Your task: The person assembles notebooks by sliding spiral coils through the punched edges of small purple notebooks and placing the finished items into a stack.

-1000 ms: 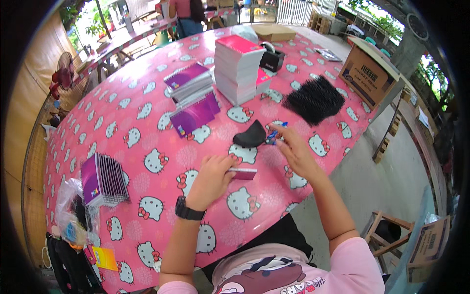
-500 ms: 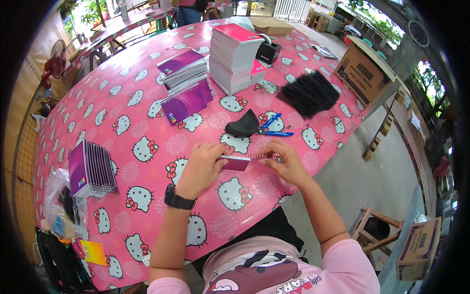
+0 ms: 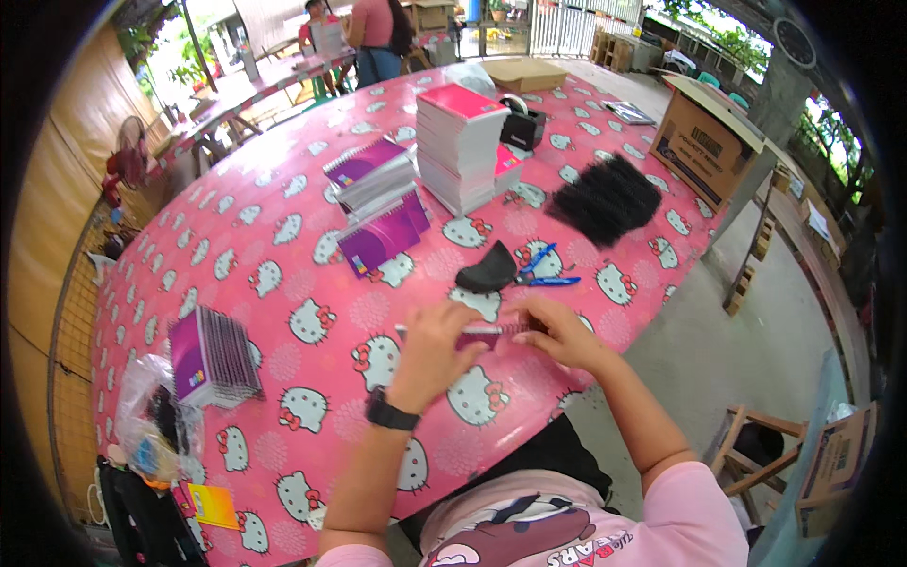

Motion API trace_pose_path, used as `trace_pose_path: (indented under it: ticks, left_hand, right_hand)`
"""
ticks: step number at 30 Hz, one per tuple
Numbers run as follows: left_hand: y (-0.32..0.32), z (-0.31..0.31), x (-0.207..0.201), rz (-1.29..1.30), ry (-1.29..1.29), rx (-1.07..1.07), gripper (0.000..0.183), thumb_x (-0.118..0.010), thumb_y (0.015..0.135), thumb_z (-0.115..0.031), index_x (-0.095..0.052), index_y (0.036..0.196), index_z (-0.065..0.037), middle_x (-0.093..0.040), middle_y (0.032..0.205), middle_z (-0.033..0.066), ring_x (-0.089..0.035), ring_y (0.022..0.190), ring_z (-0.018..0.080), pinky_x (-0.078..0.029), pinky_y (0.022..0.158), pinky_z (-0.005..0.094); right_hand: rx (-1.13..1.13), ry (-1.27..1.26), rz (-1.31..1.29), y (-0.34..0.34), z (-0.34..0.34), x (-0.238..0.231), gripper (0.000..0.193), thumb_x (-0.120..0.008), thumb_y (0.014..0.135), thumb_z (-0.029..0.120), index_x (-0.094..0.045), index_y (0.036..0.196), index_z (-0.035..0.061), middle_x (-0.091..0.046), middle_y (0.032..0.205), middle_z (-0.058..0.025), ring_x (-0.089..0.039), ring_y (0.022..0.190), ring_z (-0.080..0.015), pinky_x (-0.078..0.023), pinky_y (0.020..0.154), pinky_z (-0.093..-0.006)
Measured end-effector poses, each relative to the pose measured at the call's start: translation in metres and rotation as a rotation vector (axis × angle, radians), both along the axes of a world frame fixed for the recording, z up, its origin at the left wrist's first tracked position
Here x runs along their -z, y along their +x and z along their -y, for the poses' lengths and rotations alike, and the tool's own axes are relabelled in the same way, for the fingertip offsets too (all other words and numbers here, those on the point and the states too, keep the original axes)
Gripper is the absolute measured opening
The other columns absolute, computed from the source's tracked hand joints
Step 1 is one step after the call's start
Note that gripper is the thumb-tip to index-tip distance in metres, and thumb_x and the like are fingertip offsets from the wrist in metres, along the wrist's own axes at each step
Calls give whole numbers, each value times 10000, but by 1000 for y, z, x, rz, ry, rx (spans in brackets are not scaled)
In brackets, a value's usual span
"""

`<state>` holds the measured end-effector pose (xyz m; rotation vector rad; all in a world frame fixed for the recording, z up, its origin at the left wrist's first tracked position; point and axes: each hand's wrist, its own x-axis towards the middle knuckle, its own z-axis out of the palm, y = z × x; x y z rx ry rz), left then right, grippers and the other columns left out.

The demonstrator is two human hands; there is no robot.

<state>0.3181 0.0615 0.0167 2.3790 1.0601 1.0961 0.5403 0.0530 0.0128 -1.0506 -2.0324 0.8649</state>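
A small purple-covered notebook (image 3: 482, 340) is held on edge over the table, its white page edge facing up. My left hand (image 3: 436, 348) closes over its left and middle part, fingers across the top edge. A dark spiral binding coil (image 3: 513, 330) sticks out from the notebook's right end, in line with that edge. The fingers of my right hand (image 3: 559, 333) pinch the coil's outer end. Just beyond my hands lie a black curved pouch-like piece (image 3: 487, 268) and blue-handled pliers (image 3: 548, 267). How far the coil runs into the notebook is hidden.
Purple notebooks (image 3: 378, 236) and a tall stack with red covers (image 3: 461, 142) stand farther back. Black coils (image 3: 609, 200) lie in a pile at right, near a cardboard box (image 3: 704, 142). Coil-bound notebooks (image 3: 213, 359) and a plastic bag (image 3: 146, 425) are at left.
The whole view has shifted, so the table things appear lower and further right. My left hand has moved further over the notebook's edge, and less of the coil shows outside it.
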Motion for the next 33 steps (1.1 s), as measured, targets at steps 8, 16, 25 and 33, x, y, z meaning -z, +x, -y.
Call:
trace_pose_path:
  ticks: [8,16,25,33]
  left_hand:
    - [13,6,11,-173,118,-1,229,-669,750,-233,-613,919,-90,-582,885,80,-536,892,258,-326,784,378]
    - [7,8,5,-175,91,61,236,-621,807,-286,-593,969,-116,-592,1015,61,-559,909,230,-331,783,371]
    - [7,6,11,-187,115,84,213,-632,797,-284,-610,933,-120,-597,961,36,-561,909,205,-359,789,365]
    - [0,6,7,-176,195,40,261,-685,748,-323,-618,907,-127,-605,924,41,-567,907,213,-321,913,441]
  right_hand:
    - [42,-182,6,15,-50,10,392,-608,852,251,-522,1170,37,-609,915,-100,-570,829,-190,-450,717,-312]
    - [330,333,688,-22,-100,47,792,-649,641,621,-492,1229,113,-431,1240,-211,-413,1154,-366,-278,950,-534]
    - [238,253,421,-16,-89,34,590,-662,714,519,-589,1112,91,-535,1108,-169,-471,1079,-315,-335,933,-424]
    - [-51,-436,-353,25,-25,25,512,-625,816,393,-560,1166,25,-578,1080,-54,-512,998,-150,-393,870,-287]
